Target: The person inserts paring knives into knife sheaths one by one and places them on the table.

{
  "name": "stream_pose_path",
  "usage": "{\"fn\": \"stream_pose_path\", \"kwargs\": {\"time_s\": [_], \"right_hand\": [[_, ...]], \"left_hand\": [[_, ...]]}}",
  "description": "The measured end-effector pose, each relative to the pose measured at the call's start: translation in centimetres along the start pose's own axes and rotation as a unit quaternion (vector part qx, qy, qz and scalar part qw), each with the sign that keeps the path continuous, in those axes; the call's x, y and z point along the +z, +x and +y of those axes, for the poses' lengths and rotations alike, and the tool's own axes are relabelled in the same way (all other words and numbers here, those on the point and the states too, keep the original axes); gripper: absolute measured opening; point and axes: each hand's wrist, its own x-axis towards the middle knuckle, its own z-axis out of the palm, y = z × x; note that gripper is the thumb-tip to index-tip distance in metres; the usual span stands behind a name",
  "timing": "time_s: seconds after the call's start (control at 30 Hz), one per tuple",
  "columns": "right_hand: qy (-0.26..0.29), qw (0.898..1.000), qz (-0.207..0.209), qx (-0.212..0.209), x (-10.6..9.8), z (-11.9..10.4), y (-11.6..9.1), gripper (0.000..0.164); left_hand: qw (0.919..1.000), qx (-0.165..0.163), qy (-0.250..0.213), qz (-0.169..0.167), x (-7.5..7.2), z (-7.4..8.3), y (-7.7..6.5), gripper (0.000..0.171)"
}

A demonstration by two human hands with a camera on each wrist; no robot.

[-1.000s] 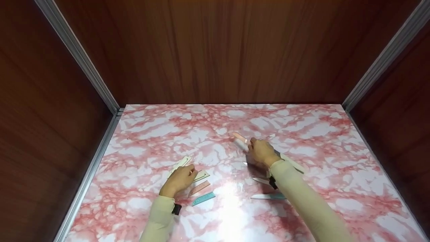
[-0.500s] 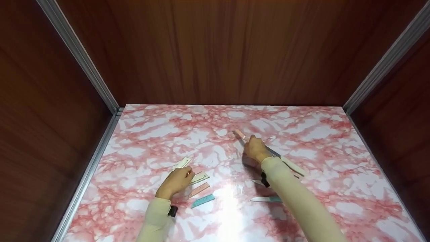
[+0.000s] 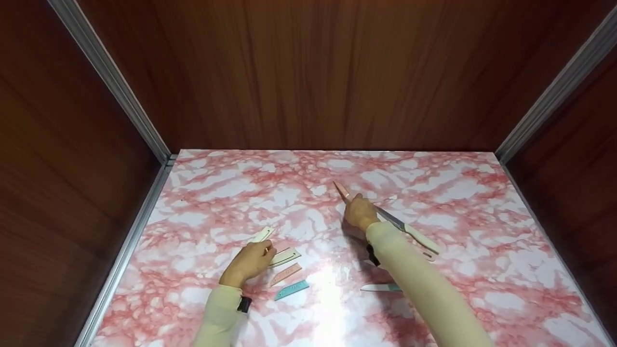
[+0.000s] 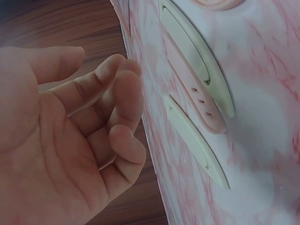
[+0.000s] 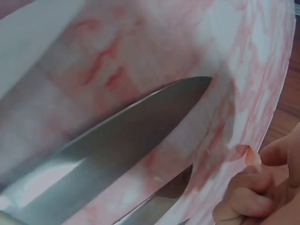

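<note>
My right hand (image 3: pixel 360 212) grips a slim peach-pink tool (image 3: pixel 341 189) whose pointed end juts toward the far side; its exact kind is hidden by the fingers. Under the right wrist lies a large knife with a cream handle (image 3: pixel 422 239); its grey blade (image 5: pixel 117 136) fills the right wrist view, with a smaller knife blade (image 5: pixel 161 199) beside it. Loosely bent, the fingers of my left hand (image 3: pixel 247 263) hold nothing, hovering over blade sheaths. The left wrist view shows a cream sheath (image 4: pixel 187 42), a pink slotted sheath (image 4: pixel 187 77) and another cream sheath (image 4: pixel 193 140).
Nearer me on the left lie a peach sheath (image 3: pixel 286 274) and a teal sheath (image 3: pixel 292 290). A small white-bladed knife (image 3: pixel 378 287) with a teal handle rests partly behind the right forearm. Brown panels (image 3: pixel 308 72) enclose the red-and-white marbled table (image 3: pixel 221 173).
My right hand has moved left with the peach-pink tool, uncovering more of the large knife's blade. My left hand has drifted slightly left and toward me.
</note>
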Motion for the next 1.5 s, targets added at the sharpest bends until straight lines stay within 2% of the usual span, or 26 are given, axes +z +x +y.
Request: {"fn": "stream_pose_path", "kwargs": {"time_s": [0.2, 0.43, 0.67, 0.87, 1.1, 1.23, 1.5], "right_hand": [[-0.003, 1.000, -0.020, 0.015, 0.2, -0.9, 0.5, 0.027], [0.013, 0.999, -0.033, 0.002, 0.6, -1.3, 0.8, 0.028], [0.017, 0.997, -0.070, 0.015, 1.0, -1.6, 1.4, 0.027], [0.001, 0.997, -0.071, 0.016, 1.4, -2.2, 1.6, 0.030], [0.003, 0.997, -0.078, 0.003, 0.8, -2.1, 1.5, 0.033], [-0.009, 0.997, -0.067, -0.021, -0.2, -1.6, 0.9, 0.036], [-0.059, 0.992, -0.041, -0.108, -3.0, 0.0, -1.8, 0.035]], "left_hand": [[1.0000, 0.002, 0.004, -0.004, -0.1, 0.0, 0.0, 0.017], [0.9999, 0.005, 0.006, -0.006, 0.0, 0.1, 0.2, 0.018], [1.0000, 0.002, 0.003, -0.002, 0.1, -0.1, 0.0, 0.017], [1.0000, -0.008, 0.000, -0.004, 0.2, -0.5, -0.3, 0.017], [0.9999, -0.011, 0.004, -0.006, -0.2, -0.7, 0.0, 0.017], [0.9998, -0.020, 0.008, -0.003, -0.5, -0.8, 0.2, 0.017], [0.9983, -0.058, -0.001, 0.012, -1.5, -1.0, 0.5, 0.017]]}}
